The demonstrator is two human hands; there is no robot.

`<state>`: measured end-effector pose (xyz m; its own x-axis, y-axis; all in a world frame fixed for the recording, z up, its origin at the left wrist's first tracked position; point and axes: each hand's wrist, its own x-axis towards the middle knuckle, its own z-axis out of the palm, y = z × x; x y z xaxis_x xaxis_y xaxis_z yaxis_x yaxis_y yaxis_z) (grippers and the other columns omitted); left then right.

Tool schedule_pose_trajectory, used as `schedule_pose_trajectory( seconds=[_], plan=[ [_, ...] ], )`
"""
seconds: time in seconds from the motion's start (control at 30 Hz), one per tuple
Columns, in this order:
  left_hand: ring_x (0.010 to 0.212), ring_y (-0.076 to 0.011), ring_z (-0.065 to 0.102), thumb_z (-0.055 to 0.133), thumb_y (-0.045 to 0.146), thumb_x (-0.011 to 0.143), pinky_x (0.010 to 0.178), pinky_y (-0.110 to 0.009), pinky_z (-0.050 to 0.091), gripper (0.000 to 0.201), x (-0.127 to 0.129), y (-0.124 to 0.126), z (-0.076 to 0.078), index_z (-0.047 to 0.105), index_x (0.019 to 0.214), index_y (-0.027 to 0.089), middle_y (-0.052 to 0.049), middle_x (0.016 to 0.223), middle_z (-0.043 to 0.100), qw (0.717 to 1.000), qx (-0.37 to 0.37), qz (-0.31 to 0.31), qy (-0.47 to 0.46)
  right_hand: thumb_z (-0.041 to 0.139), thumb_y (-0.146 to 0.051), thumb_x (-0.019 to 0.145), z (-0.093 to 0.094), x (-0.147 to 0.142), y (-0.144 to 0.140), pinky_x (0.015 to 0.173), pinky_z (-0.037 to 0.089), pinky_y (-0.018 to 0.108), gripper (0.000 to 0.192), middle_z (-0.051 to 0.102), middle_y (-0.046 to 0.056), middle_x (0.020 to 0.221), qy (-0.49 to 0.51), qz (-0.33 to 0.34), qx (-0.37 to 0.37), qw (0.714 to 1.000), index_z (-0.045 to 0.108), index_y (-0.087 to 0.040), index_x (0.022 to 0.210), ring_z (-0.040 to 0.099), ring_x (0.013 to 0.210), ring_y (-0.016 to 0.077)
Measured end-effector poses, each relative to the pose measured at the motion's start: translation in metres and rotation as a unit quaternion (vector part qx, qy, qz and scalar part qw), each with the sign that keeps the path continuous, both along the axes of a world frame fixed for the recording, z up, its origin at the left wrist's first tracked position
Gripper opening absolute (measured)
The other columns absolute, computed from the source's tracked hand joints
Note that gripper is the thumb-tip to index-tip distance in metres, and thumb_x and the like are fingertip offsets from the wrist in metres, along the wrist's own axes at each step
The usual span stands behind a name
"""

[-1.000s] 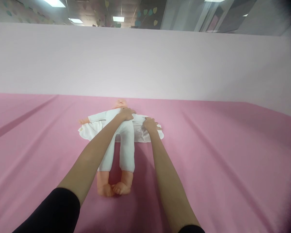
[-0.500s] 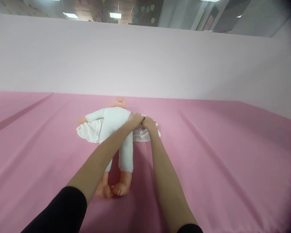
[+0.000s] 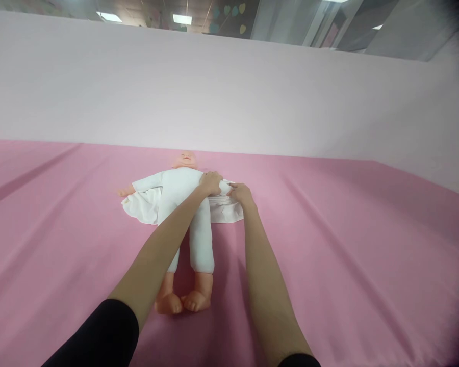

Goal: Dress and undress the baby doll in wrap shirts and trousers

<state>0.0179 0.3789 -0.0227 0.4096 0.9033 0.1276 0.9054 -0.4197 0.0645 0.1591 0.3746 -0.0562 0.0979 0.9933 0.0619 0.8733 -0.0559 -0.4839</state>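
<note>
A baby doll (image 3: 178, 184) with a white cloth body lies face up, its bare feet toward me. Under it a white garment (image 3: 143, 206) is spread out, showing on both sides. My left hand (image 3: 211, 183) is closed around the doll's upper arm, on the right of its body. At the end of that same arm, my right hand (image 3: 242, 194) has its fingers bent in on the doll's hand, which they mostly hide. The doll's other arm (image 3: 147, 183) stretches out to the left over the garment.
Pink cloth (image 3: 329, 265) with long creases covers the surface all around the doll. Beyond the doll's head rises a plain white wall (image 3: 222, 92). Above it are ceiling lights and heart-shaped decorations.
My hands, close together before, are now apart. The right hand's fingers have come off the garment's right part, and the doll's arm shows between the hands. The doll's legs shifted slightly right.
</note>
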Motion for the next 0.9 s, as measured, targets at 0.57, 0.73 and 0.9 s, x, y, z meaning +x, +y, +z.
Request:
schedule_pose_trajectory(
  seconds=[0.57,0.73,0.9],
  plan=[
    [0.103,-0.0197,0.06,0.056,0.005,0.068,0.088,-0.027,0.044,0.043,-0.013,0.005,0.006,0.063,0.109,0.016,-0.006,0.114,0.066,0.996,-0.041,0.031,-0.078,0.044,0.004,0.059,-0.008,0.016,-0.006,0.059,0.051,0.022,0.054,0.07,0.004,0.076,0.415,-0.057,-0.054,0.906,0.07,-0.011,0.103,0.065,0.069,0.0154],
    [0.101,-0.0178,0.06,0.054,0.006,0.068,0.086,-0.025,0.044,0.043,-0.015,0.008,0.006,0.063,0.108,0.018,-0.004,0.115,0.066,0.994,-0.043,0.025,-0.094,0.037,0.006,0.059,-0.006,0.021,-0.005,0.061,0.053,0.023,0.061,0.068,0.004,0.072,0.491,-0.055,-0.094,0.864,0.065,-0.008,0.111,0.063,0.065,0.0141],
    [0.109,-0.0241,0.055,0.053,0.009,0.072,0.097,-0.038,0.039,0.043,-0.011,0.003,0.0,0.061,0.113,0.018,-0.008,0.116,0.064,0.997,-0.013,0.009,-0.071,0.042,0.003,0.062,-0.013,0.018,0.002,0.06,0.052,0.024,0.054,0.066,0.002,0.069,0.521,-0.085,-0.064,0.847,0.064,-0.012,0.109,0.062,0.062,0.0142]
  ],
)
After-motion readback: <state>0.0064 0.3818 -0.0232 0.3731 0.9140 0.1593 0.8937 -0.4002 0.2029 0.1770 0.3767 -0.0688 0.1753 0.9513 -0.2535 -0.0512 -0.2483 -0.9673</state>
